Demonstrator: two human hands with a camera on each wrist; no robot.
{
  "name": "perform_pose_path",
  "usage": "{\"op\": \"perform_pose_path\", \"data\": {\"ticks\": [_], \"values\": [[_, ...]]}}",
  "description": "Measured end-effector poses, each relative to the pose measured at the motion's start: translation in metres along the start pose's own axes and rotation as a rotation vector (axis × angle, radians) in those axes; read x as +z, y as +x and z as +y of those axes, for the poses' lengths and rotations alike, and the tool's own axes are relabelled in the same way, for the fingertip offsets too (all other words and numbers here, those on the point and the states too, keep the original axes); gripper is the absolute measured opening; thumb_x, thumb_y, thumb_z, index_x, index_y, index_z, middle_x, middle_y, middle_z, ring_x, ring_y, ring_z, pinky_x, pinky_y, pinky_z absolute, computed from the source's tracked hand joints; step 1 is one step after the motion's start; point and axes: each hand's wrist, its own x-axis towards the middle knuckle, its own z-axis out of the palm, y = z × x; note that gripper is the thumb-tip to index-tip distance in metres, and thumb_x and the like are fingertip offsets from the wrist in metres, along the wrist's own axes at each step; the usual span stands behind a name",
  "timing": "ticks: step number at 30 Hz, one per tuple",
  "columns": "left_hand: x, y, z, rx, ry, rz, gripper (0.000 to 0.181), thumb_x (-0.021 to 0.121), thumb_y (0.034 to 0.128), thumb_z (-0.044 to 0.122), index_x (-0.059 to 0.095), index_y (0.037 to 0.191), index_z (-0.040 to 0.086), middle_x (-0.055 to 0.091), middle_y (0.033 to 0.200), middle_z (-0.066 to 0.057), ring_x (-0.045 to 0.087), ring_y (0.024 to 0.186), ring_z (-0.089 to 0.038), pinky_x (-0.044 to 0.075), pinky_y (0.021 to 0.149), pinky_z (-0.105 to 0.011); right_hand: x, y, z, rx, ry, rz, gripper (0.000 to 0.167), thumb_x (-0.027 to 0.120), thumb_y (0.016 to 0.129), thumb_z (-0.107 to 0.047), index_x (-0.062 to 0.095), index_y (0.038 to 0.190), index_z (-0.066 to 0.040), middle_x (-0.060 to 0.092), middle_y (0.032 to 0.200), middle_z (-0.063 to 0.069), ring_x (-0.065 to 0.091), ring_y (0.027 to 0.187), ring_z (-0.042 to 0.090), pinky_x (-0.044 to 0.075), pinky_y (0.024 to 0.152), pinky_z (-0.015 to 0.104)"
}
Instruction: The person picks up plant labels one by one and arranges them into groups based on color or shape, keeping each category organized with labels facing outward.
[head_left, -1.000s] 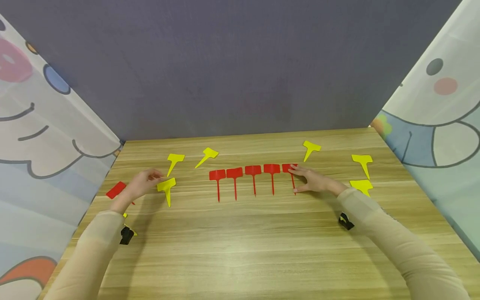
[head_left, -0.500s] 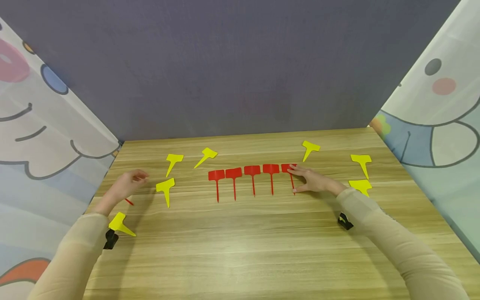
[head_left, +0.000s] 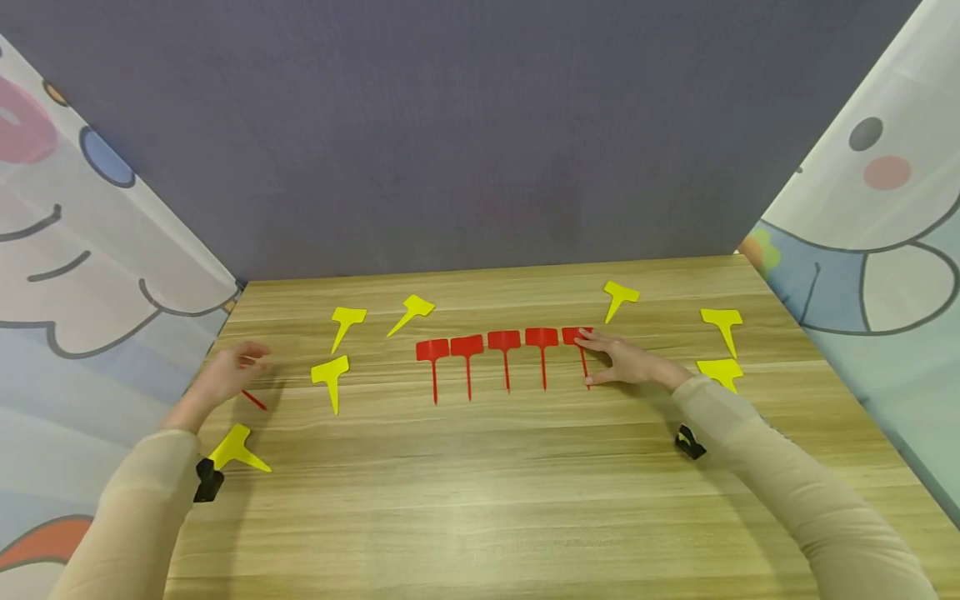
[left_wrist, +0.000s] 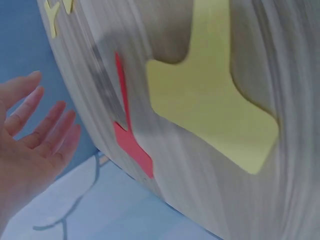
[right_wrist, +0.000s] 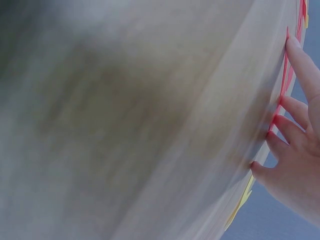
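My left hand point(head_left: 225, 375) hovers over a red T-shaped plant label at the far left, whose thin stem point(head_left: 253, 400) shows while its head is hidden. In the left wrist view that red plant label point(left_wrist: 134, 150) lies flat, apart from the loosely extended, empty fingers point(left_wrist: 42, 122). My right hand point(head_left: 628, 362) rests with spread fingers on the rightmost red plant label point(head_left: 572, 336), which ends a row of several red labels point(head_left: 504, 340), stems toward me. The right wrist view shows its fingertips point(right_wrist: 280, 137) touching the label and table.
Yellow T-shaped labels lie around the row: one point(head_left: 331, 372) left of it, another point(head_left: 237, 447) beside the left sleeve, others at the back point(head_left: 414, 310) and right point(head_left: 722, 320). A grey wall point(head_left: 480, 150) stands behind the wooden table point(head_left: 465, 483). Black wrist mounts point(head_left: 208, 481) sit under the sleeves.
My left hand has moved left, away from the yellow label and over the far-left red plant label, uncovering the yellow label near the sleeve. The right hand has stayed in place.
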Motion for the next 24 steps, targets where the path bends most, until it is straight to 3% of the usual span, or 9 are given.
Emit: {"op": "perform_pose_path", "data": {"ticks": [5, 16, 20, 24], "values": [[0.000, -0.002, -0.013, -0.013, 0.046, 0.024, 0.040, 0.054, 0.0876, 0.012, 0.044, 0.117, -0.014, 0.042, 0.114, -0.038, 0.046, 0.096, -0.049, 0.043, 0.073, -0.053, 0.000, 0.000, 0.001, 0.011, 0.006, -0.006, 0.076, 0.069, 0.076, -0.023, 0.029, 0.135, 0.004, 0.016, 0.143, 0.023, 0.010, 0.128, 0.045, 0.014, 0.099, 0.061], [0.000, -0.007, -0.032, -0.020, 0.007, 0.036, 0.049, 0.058, 0.0834, 0.007, 0.035, 0.119, -0.019, 0.031, 0.119, -0.042, 0.033, 0.103, -0.056, 0.030, 0.083, -0.063, 0.000, 0.000, 0.001, 0.011, -0.008, -0.009, 0.076, 0.068, 0.077, -0.024, 0.028, 0.135, 0.005, 0.017, 0.143, 0.022, 0.010, 0.129, 0.043, 0.012, 0.099, 0.061], [0.000, -0.009, -0.035, -0.064, -0.009, 0.014, 0.054, 0.057, 0.0856, 0.013, 0.032, 0.122, -0.019, 0.028, 0.121, -0.042, 0.030, 0.106, -0.057, 0.028, 0.085, -0.064, 0.001, 0.000, 0.002, 0.014, -0.007, -0.011, 0.076, 0.068, 0.077, -0.024, 0.028, 0.135, 0.005, 0.015, 0.143, 0.022, 0.009, 0.129, 0.043, 0.012, 0.099, 0.060], [0.001, -0.012, -0.040, -0.126, -0.012, -0.024, 0.058, 0.051, 0.0892, 0.019, 0.027, 0.125, -0.019, 0.026, 0.120, -0.042, 0.032, 0.104, -0.056, 0.033, 0.083, -0.061, 0.001, 0.001, 0.002, 0.013, -0.013, -0.009, 0.076, 0.068, 0.077, -0.025, 0.028, 0.135, 0.004, 0.015, 0.143, 0.022, 0.010, 0.129, 0.043, 0.013, 0.100, 0.060]]}}
